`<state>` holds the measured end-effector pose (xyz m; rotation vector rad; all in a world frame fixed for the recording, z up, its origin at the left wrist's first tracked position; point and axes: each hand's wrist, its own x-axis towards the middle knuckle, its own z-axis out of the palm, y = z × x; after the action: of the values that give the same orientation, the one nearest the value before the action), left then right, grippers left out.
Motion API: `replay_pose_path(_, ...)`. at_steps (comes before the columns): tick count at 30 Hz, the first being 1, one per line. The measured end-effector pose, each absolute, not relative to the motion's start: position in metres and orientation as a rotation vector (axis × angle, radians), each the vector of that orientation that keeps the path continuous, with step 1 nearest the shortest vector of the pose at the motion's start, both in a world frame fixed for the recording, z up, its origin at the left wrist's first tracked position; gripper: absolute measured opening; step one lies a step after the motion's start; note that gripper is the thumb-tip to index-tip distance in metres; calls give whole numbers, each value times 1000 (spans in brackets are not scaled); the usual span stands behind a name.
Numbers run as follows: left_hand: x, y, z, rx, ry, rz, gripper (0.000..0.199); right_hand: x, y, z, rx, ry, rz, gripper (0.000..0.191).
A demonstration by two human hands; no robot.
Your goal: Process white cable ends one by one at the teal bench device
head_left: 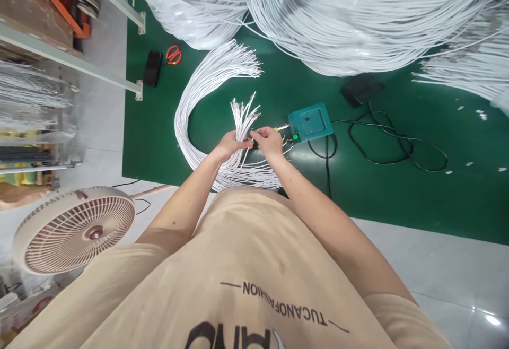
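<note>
My left hand (pixel 231 146) is closed round a bunch of white cables (pixel 240 121), whose loose ends fan out above the fist. Close beside it, my right hand (pixel 268 141) pinches what looks like one white cable near its tip; the fingers partly cover it. A long curved bundle of white cables (pixel 183 110) lies on the green table around my left hand and runs beneath both forearms. Just right of my right hand sits a small teal device (pixel 310 122) with a green button. A thin tool with a yellow part (pixel 281 128) lies between them, its kind unclear.
Large coils of white cable (pixel 338 25) cover the back of the green table (pixel 397 195). A phone (pixel 152 68) and orange-handled scissors (pixel 174 54) lie at the left. A black box (pixel 362 89) trails a dark cord. A fan (pixel 79 229) stands left of the table.
</note>
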<state>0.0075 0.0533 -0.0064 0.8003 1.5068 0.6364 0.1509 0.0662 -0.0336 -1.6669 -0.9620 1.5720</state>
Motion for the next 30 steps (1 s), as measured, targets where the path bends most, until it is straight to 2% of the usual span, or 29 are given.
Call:
replay_pose_path(5,9,52,-7,803,1527,666,40,145,66,-32,-1541,-695,1696,13)
replay_pose_path(12,9,50,-10,827,1498,726,40,153,62,-23,-1154,-28,2084,4)
replay_pose_path(15,11,49,-8,807,1469,732,42,154,62,-24,-1190,-144,2041,3)
replay_pose_path(19,12,47,-3,788,1417,713,42,157,67,-26,-1294,-481,1906,16)
replay_pose_path(21,11,47,-1,788,1395,701,42,160,70,-25,-1294,-565,1927,13)
replay_pose_path(24,9,47,-1,788,1386,703,42,165,74,-22,-1267,-529,2005,8)
replay_pose_path(30,11,46,-3,805,1463,772,42,166,70,-22,-1253,-313,2052,11)
